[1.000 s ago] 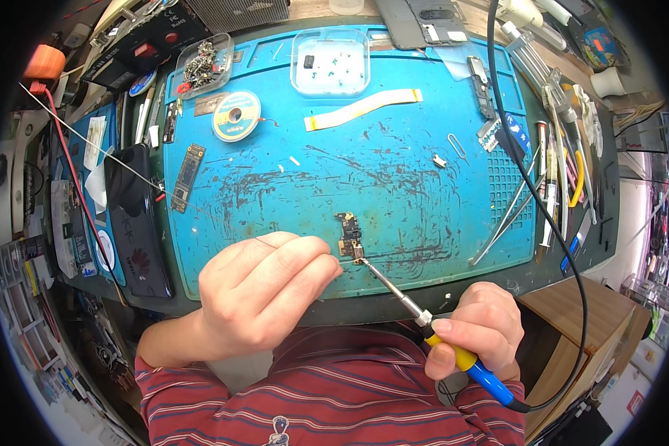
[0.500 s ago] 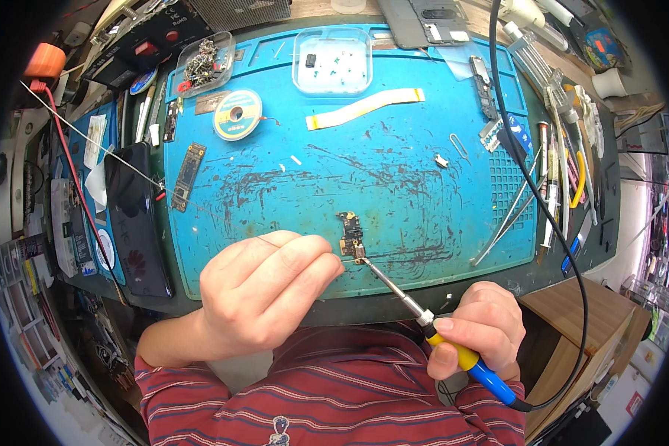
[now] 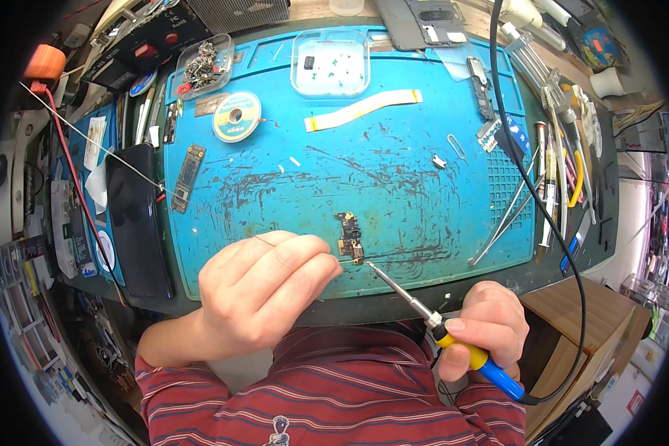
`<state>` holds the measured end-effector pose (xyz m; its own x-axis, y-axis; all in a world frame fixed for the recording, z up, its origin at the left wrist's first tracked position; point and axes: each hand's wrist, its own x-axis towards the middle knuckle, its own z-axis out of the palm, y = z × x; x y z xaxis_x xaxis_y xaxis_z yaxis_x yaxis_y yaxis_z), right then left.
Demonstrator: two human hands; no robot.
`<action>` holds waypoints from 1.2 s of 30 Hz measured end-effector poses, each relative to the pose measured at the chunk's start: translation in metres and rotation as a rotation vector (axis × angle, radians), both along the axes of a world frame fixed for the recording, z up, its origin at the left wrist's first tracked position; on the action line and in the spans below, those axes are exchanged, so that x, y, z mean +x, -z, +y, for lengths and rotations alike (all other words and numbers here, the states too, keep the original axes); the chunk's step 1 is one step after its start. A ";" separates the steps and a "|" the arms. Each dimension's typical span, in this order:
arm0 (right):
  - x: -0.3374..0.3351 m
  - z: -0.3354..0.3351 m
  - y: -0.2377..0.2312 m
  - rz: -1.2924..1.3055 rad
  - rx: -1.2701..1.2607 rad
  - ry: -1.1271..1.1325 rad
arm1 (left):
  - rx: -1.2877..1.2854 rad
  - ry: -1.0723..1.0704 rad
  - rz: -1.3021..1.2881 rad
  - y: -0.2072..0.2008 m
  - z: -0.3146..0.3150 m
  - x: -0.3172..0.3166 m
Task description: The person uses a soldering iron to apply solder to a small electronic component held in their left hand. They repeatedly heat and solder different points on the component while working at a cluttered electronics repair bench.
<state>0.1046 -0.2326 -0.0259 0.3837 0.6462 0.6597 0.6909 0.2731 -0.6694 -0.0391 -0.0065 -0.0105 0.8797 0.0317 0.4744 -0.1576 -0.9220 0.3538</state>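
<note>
A small dark circuit board (image 3: pixel 348 233) with a metal connector at its near end lies on the blue work mat (image 3: pixel 275 189). Just left of that connector is my left hand (image 3: pixel 271 286), its fingers pinched on a thin wire (image 3: pixel 347 261) that reaches the board's near end. My right hand (image 3: pixel 485 331) grips a soldering iron (image 3: pixel 461 349) by its yellow and blue handle. The iron's tip points at the connector from the near right, with a small gap between them. Most of the wire is hidden inside my left fingers.
A wire spool (image 3: pixel 236 116), a white ribbon cable (image 3: pixel 364 110) and a clear tray (image 3: pixel 331 88) of small parts lie farther back. Left are a narrow circuit board (image 3: pixel 189 178) and a dark phone (image 3: pixel 135 223). The iron's black cord (image 3: pixel 583 297) loops along the right, near tweezers (image 3: pixel 504 219).
The soldering iron's tip has drawn back slightly to the right, off the board's near end. My right hand has shifted a little right with it; the left hand stays almost in place.
</note>
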 end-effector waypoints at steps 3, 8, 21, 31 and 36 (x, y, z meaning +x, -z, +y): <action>0.000 0.002 0.000 -0.014 -0.008 -0.005 | 0.005 0.000 0.005 0.000 0.000 0.000; 0.000 0.003 -0.002 -0.036 -0.046 -0.011 | 0.081 0.011 -0.086 0.008 0.004 0.002; 0.000 0.005 -0.001 -0.044 -0.042 0.003 | -0.006 0.000 -0.008 0.002 0.000 0.000; -0.004 -0.019 0.013 0.006 0.045 0.112 | -0.057 -0.071 0.026 -0.009 0.008 -0.008; -0.009 -0.021 0.017 0.020 -0.054 0.278 | 0.006 -0.485 0.225 -0.031 0.009 -0.024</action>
